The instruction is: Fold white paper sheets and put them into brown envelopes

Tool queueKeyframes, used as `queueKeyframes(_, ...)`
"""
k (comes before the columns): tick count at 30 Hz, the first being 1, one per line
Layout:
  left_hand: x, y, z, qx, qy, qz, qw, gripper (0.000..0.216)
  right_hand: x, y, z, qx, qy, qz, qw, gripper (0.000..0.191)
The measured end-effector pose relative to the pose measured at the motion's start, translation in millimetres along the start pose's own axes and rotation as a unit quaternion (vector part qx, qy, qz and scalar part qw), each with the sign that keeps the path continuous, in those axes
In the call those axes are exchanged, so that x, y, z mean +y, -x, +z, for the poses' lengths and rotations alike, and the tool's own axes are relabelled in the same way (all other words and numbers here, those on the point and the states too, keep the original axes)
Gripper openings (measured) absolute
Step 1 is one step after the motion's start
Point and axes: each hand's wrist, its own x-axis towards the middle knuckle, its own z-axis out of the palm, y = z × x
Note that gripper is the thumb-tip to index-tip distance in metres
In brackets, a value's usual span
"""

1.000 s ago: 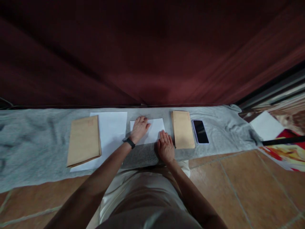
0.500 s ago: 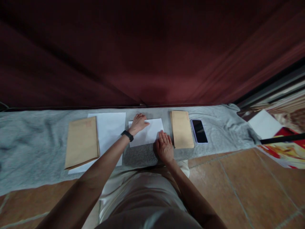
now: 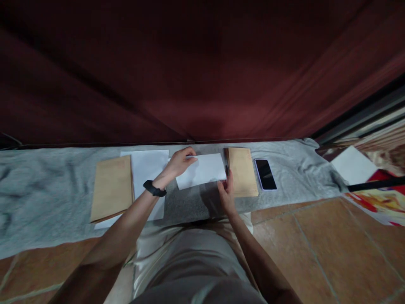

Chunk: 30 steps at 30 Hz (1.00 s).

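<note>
A folded white sheet of paper (image 3: 202,171) is held between my two hands, slightly raised over the grey cloth. My left hand (image 3: 182,162), with a dark band on its wrist, pinches the sheet's far left edge between thumb and fingers. At the near right corner my right hand (image 3: 226,192) grips the sheet with its thumb in front and its fingers partly hidden. Close to the right hand lies a stack of brown envelopes (image 3: 243,173). Left of my left hand, larger white paper (image 3: 148,169) lies partly under another pile of brown envelopes (image 3: 111,185).
A phone (image 3: 265,174) lies right of the envelope stack. The grey cloth (image 3: 291,169) covers a narrow surface along a dark red upright panel (image 3: 202,84). At the far right are a white sheet (image 3: 354,164) and a colourful printed item (image 3: 379,194). Tiled floor shows in front.
The folded sheet has come up off the cloth and shifted slightly right. My right hand has gone from lying flat to gripping its corner; my left hand now pinches its edge.
</note>
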Motion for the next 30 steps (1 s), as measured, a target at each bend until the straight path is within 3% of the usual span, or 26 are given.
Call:
queueKeyframes(3,17,14,-13,0.052,0.02,0.037,0.998,0.016,-22,-14,-4,0.007,-0.176,0.056,0.983,0.041)
queueKeyframes(5,25,23,-18,0.091,0.026,0.065,0.993,0.013,-39,-22,-12,0.013,-0.217,0.049,0.975,0.029)
queueKeyframes(9,19,42,-15,0.169,0.011,0.157,0.973,0.01,-67,-30,-30,0.003,-0.179,-0.065,0.982,0.016)
queueKeyframes(12,-4,57,-4,0.2,-0.043,0.197,0.959,0.02,-65,-28,-33,-0.04,-0.13,-0.141,0.981,0.015)
queueKeyframes(15,-32,79,12,0.161,-0.104,0.176,0.966,0.027,-42,-18,-30,-0.076,-0.058,-0.167,0.981,0.018)
queueKeyframes(20,-62,117,35,0.004,-0.197,0.129,0.972,0.055,6,14,-29,-0.177,0.11,-0.235,0.95,0.031)
queueKeyframes(26,-54,142,46,-0.107,-0.243,0.125,0.956,0.081,18,29,-34,-0.251,0.229,-0.292,0.894,0.045)
queueKeyframes(30,-42,152,49,-0.147,-0.252,0.156,0.944,0.066,16,25,-35,-0.295,0.247,-0.306,0.871,0.042)
